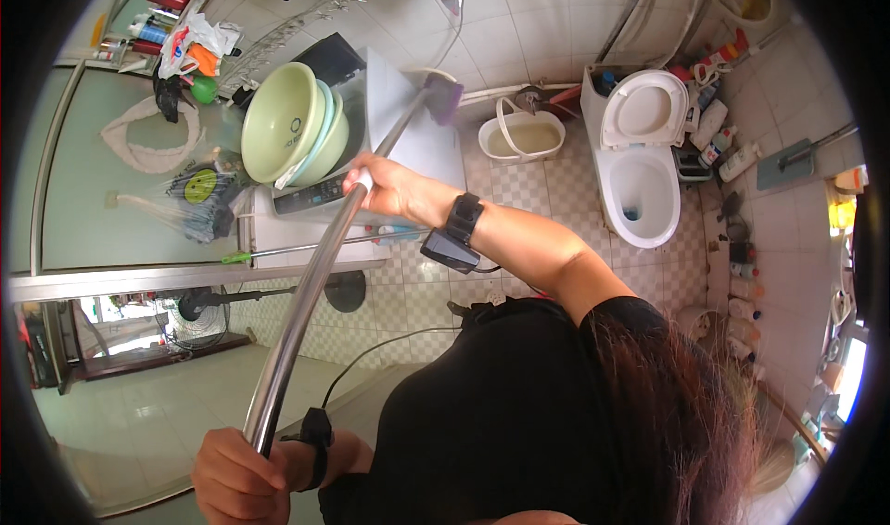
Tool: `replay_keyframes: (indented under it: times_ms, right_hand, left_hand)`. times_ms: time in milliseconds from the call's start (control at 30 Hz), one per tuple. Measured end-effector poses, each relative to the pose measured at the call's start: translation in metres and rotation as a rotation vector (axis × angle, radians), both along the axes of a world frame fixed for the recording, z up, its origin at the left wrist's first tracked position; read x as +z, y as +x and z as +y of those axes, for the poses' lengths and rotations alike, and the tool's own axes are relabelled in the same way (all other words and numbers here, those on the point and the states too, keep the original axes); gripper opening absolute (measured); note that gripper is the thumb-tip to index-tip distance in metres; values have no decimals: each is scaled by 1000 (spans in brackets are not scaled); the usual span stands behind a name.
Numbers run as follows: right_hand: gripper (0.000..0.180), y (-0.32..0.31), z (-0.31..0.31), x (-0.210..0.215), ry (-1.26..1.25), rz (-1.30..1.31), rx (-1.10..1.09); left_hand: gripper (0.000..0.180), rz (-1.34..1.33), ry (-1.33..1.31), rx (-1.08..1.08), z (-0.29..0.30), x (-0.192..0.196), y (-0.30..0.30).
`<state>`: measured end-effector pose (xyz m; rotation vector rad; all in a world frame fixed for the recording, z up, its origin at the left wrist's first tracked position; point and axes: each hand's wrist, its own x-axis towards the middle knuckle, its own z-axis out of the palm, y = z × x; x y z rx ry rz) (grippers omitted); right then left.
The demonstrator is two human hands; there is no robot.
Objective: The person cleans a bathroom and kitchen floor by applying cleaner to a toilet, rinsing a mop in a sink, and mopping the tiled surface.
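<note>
A long silver pole [308, 302] with a blurred purple head [443, 99] runs diagonally across the head view. I cannot make out whether the head is a brush or a mop. My left hand [239, 479] is closed round the near end of the pole at the lower left. My right hand [387, 187] grips it farther up, by a white collar, with that arm reaching across. The purple head is at the far side of a white washing machine [417, 159], near the wall tiles. Stacked pale green basins [278, 121] sit on the machine, left of my right hand.
A white bucket [521, 154] of cloudy water stands on the checkered floor, left of a toilet [661, 196] with raised seat. Bottles [739, 161] line the right wall. A thin green-ended rod [320, 247] crosses under the pole. A glass panel [83, 200] and a fan [197, 304] are left.
</note>
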<state>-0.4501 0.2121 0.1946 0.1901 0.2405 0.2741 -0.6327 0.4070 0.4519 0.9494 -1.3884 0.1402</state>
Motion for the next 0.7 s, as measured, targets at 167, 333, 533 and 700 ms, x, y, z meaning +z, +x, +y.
replay_keyframes:
  times_ms: [167, 333, 533, 700]
  right_hand:
    - [8, 22, 30, 8, -89, 34, 40]
    - [8, 24, 41, 10, -103, 7, 52]
    - [11, 23, 47, 15, -164, 6, 75]
    - [11, 28, 51, 13, -179, -6, 68]
  left_hand:
    - [37, 14, -71, 87, 14, 5, -1]
    - [40, 111, -127, 227, 46, -1, -3]
    - [58, 240, -237, 211, 51, 0, -7]
    - [60, 274, -224, 185, 56, 2, -6]
